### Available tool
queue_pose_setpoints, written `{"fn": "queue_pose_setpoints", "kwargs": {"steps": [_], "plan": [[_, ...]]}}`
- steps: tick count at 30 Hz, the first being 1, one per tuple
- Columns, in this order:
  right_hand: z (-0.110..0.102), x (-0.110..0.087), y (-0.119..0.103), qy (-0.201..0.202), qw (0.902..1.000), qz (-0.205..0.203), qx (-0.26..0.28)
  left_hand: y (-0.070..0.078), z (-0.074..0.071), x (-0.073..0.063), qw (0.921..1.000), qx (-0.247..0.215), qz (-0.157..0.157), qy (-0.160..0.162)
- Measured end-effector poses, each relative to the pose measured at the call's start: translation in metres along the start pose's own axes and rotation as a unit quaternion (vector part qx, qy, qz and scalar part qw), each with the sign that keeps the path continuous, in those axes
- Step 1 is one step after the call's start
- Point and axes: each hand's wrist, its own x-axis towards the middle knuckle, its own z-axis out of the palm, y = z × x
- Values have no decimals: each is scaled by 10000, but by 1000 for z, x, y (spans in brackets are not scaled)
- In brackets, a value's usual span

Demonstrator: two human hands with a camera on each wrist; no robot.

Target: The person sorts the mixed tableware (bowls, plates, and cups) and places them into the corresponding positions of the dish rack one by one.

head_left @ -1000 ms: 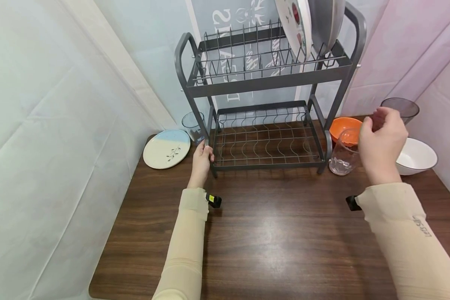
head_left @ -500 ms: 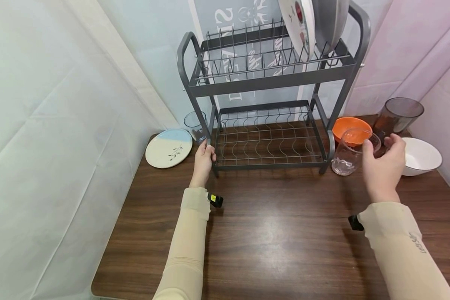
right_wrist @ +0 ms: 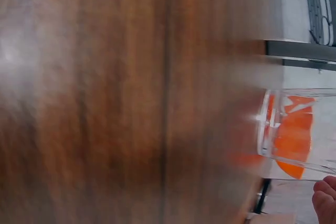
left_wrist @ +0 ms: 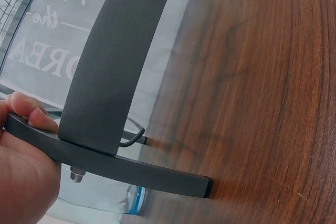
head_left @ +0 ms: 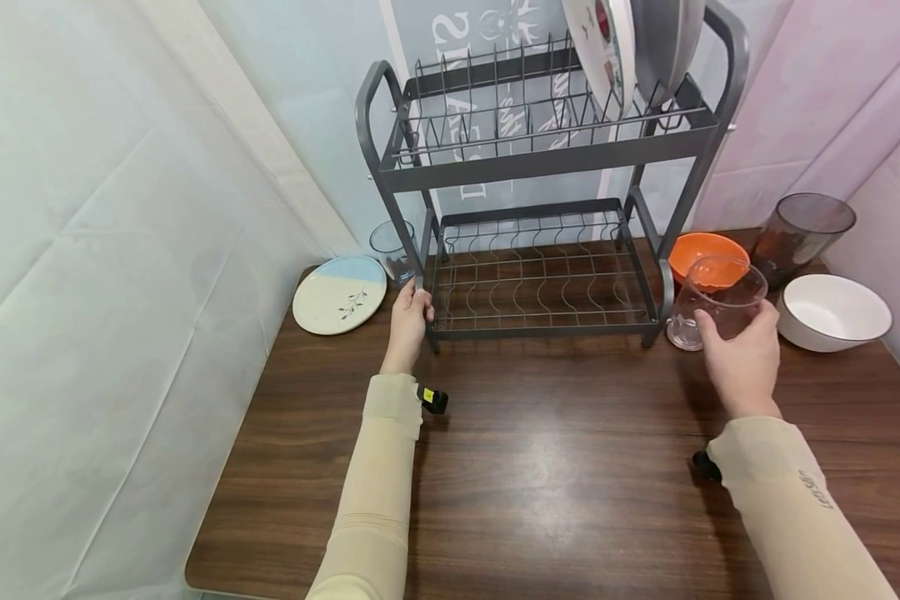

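Note:
My left hand [head_left: 408,321] grips the lower left front post of a dark grey two-tier dish rack [head_left: 543,332]. In the left wrist view the curled fingers [left_wrist: 32,114] wrap that post. My right hand [head_left: 742,362] is spread at the near side of a clear drinking glass [head_left: 686,333], thumb to its left and fingers to its right. The glass stands upright by the rack's right foot. In the right wrist view fingertips [right_wrist: 326,195] show just apart from the glass [right_wrist: 294,158]. Whether the thumb touches it, I cannot tell.
Behind the clear glass sits an orange bowl [head_left: 708,246]. A dark tinted glass [head_left: 802,233] and a white bowl [head_left: 836,312] stand farther right. Plates [head_left: 607,58] lean in the upper tier. Left of the rack are a flat plate [head_left: 337,296] and a bluish glass [head_left: 393,250].
My right hand has come down and left, from above the white bowl to the clear glass. The left hand keeps its hold on the rack. The view has shifted slightly.

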Motion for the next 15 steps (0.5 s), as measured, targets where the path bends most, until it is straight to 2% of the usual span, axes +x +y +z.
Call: {"fn": "queue_pose_setpoints", "kwargs": {"steps": [6,15], "plan": [[6,2,6,-415,9988,232,-90,2,1,0,10000,-21,8,-4],[16,5,12,-682,9970,360,-20,-19,0,14,9997,-4,155,212]]}}
